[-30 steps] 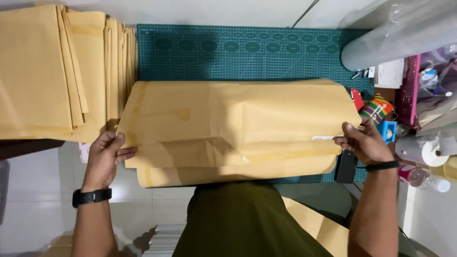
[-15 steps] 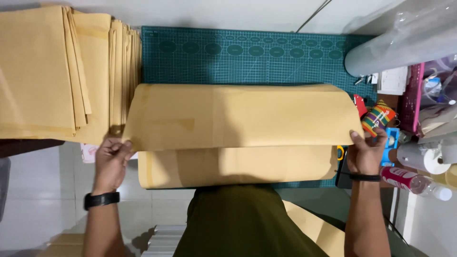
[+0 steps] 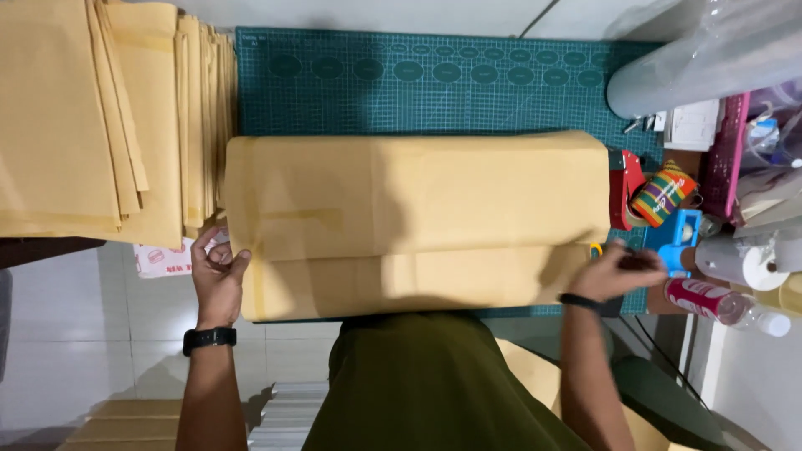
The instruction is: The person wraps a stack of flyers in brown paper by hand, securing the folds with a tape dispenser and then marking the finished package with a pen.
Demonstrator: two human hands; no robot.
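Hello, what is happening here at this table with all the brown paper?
A person is working with a large folded sheet of brown paper that lies on a green cutting mat. The left hand touches the paper's left edge, and the right hand is at its right edge, beside a red tape dispenser. A tall stack of similar brown sheets sits to the left. Neither hand clearly grips anything.
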